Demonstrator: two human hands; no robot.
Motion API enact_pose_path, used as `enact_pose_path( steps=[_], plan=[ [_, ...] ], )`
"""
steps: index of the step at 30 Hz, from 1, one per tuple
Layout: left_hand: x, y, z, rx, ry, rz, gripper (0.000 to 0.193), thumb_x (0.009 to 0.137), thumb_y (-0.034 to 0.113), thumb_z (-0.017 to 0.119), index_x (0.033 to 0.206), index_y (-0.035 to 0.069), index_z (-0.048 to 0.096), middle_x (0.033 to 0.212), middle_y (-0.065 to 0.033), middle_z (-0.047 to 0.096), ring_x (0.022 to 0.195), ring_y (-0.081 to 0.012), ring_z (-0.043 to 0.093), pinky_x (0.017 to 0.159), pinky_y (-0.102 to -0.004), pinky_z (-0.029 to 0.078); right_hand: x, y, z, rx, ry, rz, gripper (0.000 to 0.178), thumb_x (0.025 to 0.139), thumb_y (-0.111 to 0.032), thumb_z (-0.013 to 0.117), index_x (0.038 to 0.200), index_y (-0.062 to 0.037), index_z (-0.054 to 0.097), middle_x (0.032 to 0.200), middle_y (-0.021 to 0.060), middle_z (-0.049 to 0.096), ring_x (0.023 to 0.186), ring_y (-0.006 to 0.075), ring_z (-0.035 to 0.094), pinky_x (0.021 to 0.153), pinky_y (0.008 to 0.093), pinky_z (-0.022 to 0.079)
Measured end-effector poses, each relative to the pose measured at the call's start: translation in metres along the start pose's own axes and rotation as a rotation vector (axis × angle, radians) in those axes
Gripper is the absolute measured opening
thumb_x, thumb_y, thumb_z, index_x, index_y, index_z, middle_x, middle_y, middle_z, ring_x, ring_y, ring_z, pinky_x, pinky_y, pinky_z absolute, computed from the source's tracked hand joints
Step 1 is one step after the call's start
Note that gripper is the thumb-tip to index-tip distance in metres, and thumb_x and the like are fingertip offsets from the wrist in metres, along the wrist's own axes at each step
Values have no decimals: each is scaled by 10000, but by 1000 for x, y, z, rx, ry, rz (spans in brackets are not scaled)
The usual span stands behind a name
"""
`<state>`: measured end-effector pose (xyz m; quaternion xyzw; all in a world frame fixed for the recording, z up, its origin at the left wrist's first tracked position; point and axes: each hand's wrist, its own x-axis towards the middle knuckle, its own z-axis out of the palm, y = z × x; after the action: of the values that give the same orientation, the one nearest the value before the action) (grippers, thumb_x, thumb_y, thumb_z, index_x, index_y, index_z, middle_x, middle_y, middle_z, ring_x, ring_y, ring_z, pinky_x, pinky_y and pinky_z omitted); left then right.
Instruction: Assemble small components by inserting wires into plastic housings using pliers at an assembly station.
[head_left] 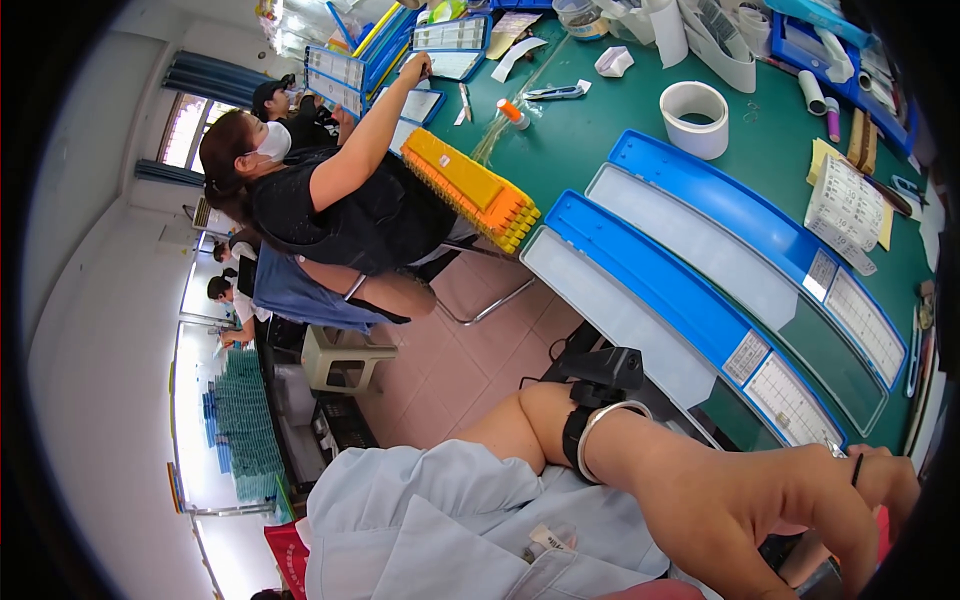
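My left hand (765, 495) reaches across to the lower right, back up, fingers bent downward. They look closed, but the fingertips and anything in them are hidden at the dark picture rim. A silver ring and a black band show on its fingers. At the wrist sit a silver bangle (600, 435) and a black strap with a small black device (615, 370). Below that hand a bit of skin shows, perhaps my right hand (803, 560); its fingers cannot be made out. Nearest on the table is a blue-and-white plastic strip case (650, 270), lying opened out.
A second blue case (720, 185) lies beyond it on the green table (590, 125). Around them are a tape roll (694, 120), printed labels (848, 210), a cutter knife (556, 92), a glue stick (512, 113) and a yellow-orange stack (470, 185). A masked co-worker (350, 215) sits at left, one arm reaching over the table.
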<state>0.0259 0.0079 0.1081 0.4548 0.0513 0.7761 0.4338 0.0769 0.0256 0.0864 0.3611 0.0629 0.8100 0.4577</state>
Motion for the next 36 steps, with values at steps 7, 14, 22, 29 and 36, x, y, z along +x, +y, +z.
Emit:
enact_pose_path(
  steps=[7, 14, 22, 29, 36],
  plan=[
    [1, -18, 0, -56, 39, 153, 317, 981, 216, 722, 1225, 18, 682, 1317, -144, 611, 1287, -242, 542, 851, -300, 464, -2, -15, -10, 80, -58, 91, 363, 900, 18, 746, 1258, -17, 698, 1301, 67, 618, 1004, 94, 552, 875, 171, 429],
    [-3, -36, 0, -100, 79, 311, 330, 978, 225, 727, 1226, 14, 676, 1313, -147, 607, 1298, -248, 534, 843, -293, 462, 5, -12, -50, -80, -120, 104, 302, 924, -51, 739, 1213, -7, 662, 1228, 123, 646, 1002, 145, 584, 867, 209, 457],
    [-8, -34, -8, 559, -282, 194, 328, 978, 232, 728, 1224, 21, 676, 1343, -157, 585, 1312, -246, 529, 861, -289, 467, 14, -64, -85, -822, -85, 280, 233, 923, -70, 716, 1080, -37, 547, 1112, 163, 658, 898, 139, 595, 753, 217, 486],
    [-44, -14, -56, 588, 3, -317, 276, 914, 287, 774, 989, 97, 588, 1111, -73, 647, 1108, -297, 546, 966, -403, 396, -16, -190, -42, -1873, 218, 427, 254, 923, -86, 696, 964, -63, 447, 1011, 198, 669, 807, 134, 604, 654, 224, 512],
    [-58, -22, -82, 1582, -494, -574, 629, 729, 455, 838, 1239, 135, 658, 1372, -107, 633, 1337, -381, 529, 1109, -502, 357, -6, -203, -5, -1974, 475, 449, 272, 880, -14, 717, 943, -58, 457, 992, 205, 703, 823, 129, 619, 710, 235, 510]
  ],
)
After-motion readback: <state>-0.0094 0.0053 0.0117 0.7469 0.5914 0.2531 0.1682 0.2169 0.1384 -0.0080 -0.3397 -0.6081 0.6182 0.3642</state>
